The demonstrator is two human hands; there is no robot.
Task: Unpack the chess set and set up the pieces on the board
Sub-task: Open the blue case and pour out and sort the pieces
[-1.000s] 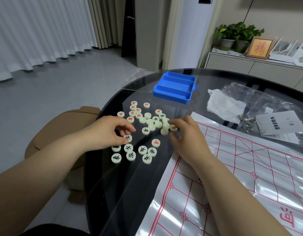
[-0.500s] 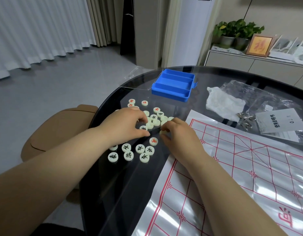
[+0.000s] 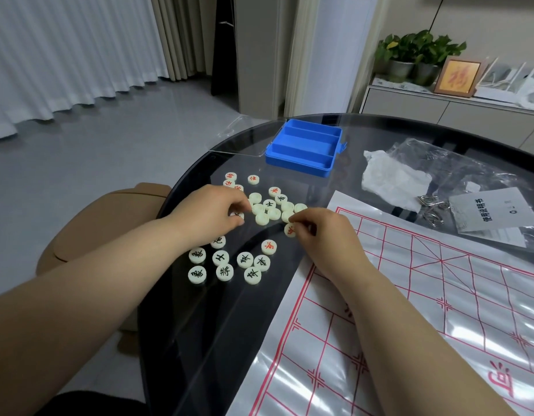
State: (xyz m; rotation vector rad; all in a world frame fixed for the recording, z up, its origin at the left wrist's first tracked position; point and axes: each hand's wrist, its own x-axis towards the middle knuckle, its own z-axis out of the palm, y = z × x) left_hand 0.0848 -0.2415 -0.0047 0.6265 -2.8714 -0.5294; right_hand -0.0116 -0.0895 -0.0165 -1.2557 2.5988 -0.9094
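The fingers point(image 3: 304, 216) of the right hand point(image 3: 322, 235) pinch a red-marked piece point(image 3: 289, 230) by its rim, tilted up just off the glass. The fingers point(image 3: 235, 205) of the left hand point(image 3: 211, 214) curl down onto the near side of the pile, covering a piece there; whether they grip it cannot be told. Both forearms reach over the dark glass worktop point(image 3: 184, 340). The board point(image 3: 440, 295), a glossy sheet with a red grid, lies flat at the right, under the right forearm. Beyond it are a clear plastic bag point(image 3: 458, 163), a blue box point(image 3: 301, 154) lying open near the far edge, a crumpled white tissue point(image 3: 392, 181), a printed leaflet point(image 3: 494, 214) and some metal rings point(image 3: 431, 207). The pale round pieces point(image 3: 268, 210) lie loose between the hands and just beyond, with black-marked ones point(image 3: 224, 272) face up nearer the person, left of the board.
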